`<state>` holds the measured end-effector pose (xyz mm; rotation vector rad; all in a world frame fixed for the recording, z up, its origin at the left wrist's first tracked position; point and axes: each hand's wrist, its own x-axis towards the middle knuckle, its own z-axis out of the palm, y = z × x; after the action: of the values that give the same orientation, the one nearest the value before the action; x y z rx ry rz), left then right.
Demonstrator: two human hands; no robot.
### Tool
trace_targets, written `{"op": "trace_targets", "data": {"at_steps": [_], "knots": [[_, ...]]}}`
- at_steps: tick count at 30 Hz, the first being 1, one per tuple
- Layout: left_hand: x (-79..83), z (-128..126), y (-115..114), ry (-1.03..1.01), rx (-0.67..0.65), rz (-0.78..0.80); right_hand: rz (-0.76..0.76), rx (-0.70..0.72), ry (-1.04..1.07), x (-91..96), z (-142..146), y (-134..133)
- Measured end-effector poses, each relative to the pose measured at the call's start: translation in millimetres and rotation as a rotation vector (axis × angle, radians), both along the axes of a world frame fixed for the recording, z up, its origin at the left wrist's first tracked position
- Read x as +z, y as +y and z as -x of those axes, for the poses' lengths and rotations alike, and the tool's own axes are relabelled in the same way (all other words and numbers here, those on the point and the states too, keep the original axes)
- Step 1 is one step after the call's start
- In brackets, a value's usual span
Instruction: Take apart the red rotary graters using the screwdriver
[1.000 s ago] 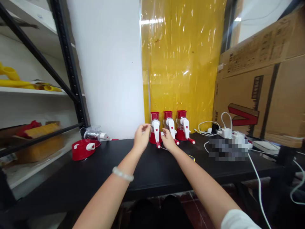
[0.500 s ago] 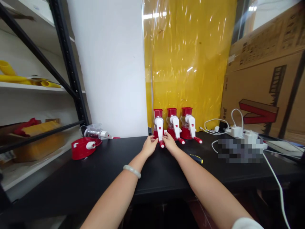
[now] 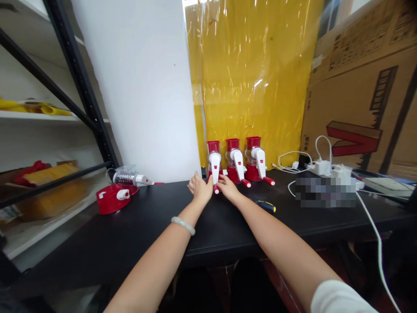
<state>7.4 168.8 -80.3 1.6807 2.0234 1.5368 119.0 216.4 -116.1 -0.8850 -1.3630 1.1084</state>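
Three red-and-white hand-crank graters stand in a row at the back of the black table [image 3: 137, 243]. Both my hands reach to the leftmost grater [image 3: 213, 163]. My left hand [image 3: 199, 189] is curled against the left side of its base, a pale bracelet on the wrist. My right hand [image 3: 228, 189] pinches at the red knob of its white crank, low at the front. The middle grater [image 3: 233, 161] and the right grater [image 3: 256, 157] stand untouched just to the right.
A loose red grater base [image 3: 114, 199] and a clear drum part [image 3: 127, 177] lie at the left. A yellow-and-black screwdriver [image 3: 266, 206] lies right of my right arm. White chargers and cables [image 3: 321, 167], a large cardboard box [image 3: 361, 108] and a black shelf rack [image 3: 81, 87] flank the table.
My left hand dropped from the grater's top to its base. My right hand stayed at the crank knob. The view shifted a little.
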Motion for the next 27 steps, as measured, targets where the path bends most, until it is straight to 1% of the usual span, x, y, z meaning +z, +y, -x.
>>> {"op": "trace_targets", "data": {"at_steps": [1, 2, 5, 7, 9, 11, 14, 17, 22, 25, 27], "knots": [[8.1, -5.3, 0.8, 0.047, 0.07, -0.015, -0.01, 0.004, 0.005, -0.6, 1.0, -0.2], [17.3, -11.2, 3.1, 0.103, 0.081, -0.03, -0.022, 0.009, 0.01, -1.4, 2.2, -0.2], [46.8, -30.0, 19.5, 0.263, 0.039, -0.091, -0.056, 0.018, 0.03, -4.7, 6.6, 1.4], [62.2, -40.5, 35.9, 0.265, 0.049, -0.066, -0.072, 0.013, 0.05, -6.9, 9.0, 3.2], [70.0, -47.8, 52.1, 0.181, 0.074, 0.006, -0.088, 0.015, 0.062, -8.8, 10.6, 5.0], [70.4, -51.8, 64.5, 0.075, 0.101, 0.072, -0.119, 0.042, 0.044, -10.1, 11.5, 6.5], [64.2, -53.3, 73.5, -0.018, 0.133, 0.074, -0.179, 0.086, -0.008, -11.1, 12.7, 7.5], [60.4, -52.9, 75.1, -0.016, 0.155, 0.031, -0.218, 0.112, 0.0, -11.6, 14.3, 6.2], [65.3, -51.2, 76.8, -0.003, 0.159, -0.007, -0.192, 0.154, 0.055, -12.9, 16.1, 3.4], [66.7, -45.9, 79.2, 0.017, 0.135, -0.017, -0.177, 0.152, 0.003, -15.3, 15.5, 5.0], [66.4, -38.5, 80.2, 0.015, 0.121, -0.026, -0.164, 0.098, -0.08, -18.0, 14.3, 7.4]]}}
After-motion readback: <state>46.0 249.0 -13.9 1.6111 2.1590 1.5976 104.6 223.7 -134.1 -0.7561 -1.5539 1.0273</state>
